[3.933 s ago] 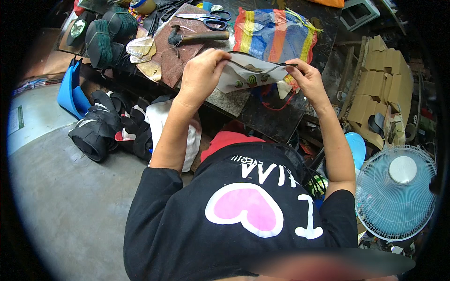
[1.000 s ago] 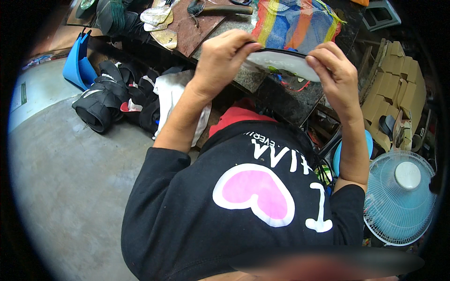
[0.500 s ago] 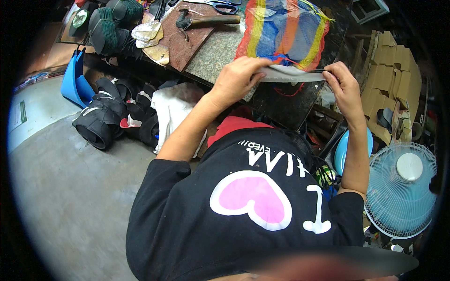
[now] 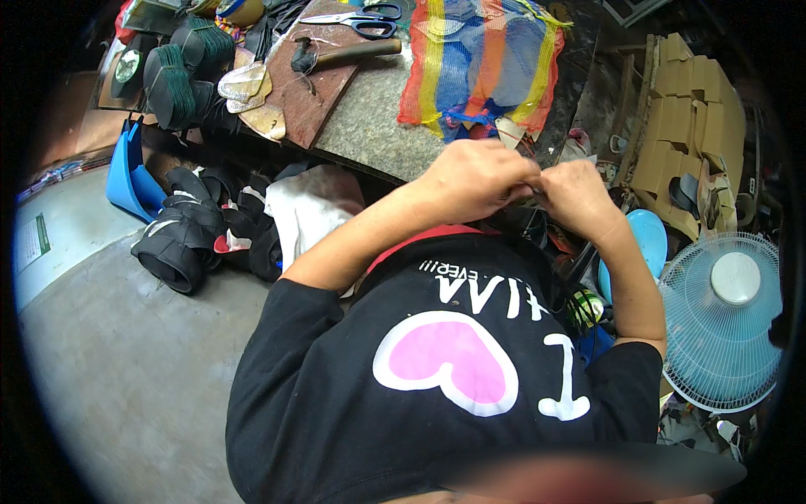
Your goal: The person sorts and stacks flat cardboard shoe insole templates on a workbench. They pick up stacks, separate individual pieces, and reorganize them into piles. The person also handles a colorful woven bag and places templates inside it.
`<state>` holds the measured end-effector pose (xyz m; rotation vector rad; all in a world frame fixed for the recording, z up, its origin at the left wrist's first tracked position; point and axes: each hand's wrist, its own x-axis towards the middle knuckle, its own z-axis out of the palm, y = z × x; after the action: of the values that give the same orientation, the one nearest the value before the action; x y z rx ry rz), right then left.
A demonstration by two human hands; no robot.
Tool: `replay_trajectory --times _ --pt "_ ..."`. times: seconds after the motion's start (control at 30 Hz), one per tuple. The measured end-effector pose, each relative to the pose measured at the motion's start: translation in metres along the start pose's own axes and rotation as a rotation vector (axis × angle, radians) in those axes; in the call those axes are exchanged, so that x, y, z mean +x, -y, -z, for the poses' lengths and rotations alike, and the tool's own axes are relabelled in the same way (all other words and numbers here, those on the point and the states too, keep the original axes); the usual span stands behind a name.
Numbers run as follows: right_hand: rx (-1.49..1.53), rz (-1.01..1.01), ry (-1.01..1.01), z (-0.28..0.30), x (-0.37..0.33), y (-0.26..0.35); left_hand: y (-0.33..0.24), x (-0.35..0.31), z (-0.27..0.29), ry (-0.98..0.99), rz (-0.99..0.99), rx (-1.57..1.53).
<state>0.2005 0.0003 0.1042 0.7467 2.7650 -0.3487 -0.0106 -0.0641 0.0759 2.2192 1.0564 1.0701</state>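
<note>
Close together in front of my body, just off the bench's near edge, are my left hand and my right hand. Both have their fingers closed in a pinch, nearly touching. Whatever lies between the fingertips is mostly hidden. Beyond them a striped mesh bag in red, yellow, blue and orange lies on the bench, with pale flat pieces showing through it. A pale pointed piece sticks out at the bag's near edge, above my hands. Left of the bag, a hammer rests on a brown board.
Blue-handled scissors lie behind the hammer. Spools of dark green cord stand at the bench's left end. Below are rolled black material and a white cloth. To the right stand a fan and cardboard.
My hands, formerly apart with a pale strip and a dark strand stretched between them, have come together and nearer my body. The strip no longer shows between them. The view has shifted slightly.
</note>
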Motion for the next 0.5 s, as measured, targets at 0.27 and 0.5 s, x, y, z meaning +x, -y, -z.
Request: replay_trajectory --times 0.27,0.5 --pt "0.529 -0.320 -0.470 -0.004 -0.039 -0.038 0.086 -0.032 -0.008 -0.011 0.218 0.205" --pt "1.423 -0.788 -0.526 0.006 -0.048 -0.039 0.118 0.009 -0.018 0.284 0.264 0.430"
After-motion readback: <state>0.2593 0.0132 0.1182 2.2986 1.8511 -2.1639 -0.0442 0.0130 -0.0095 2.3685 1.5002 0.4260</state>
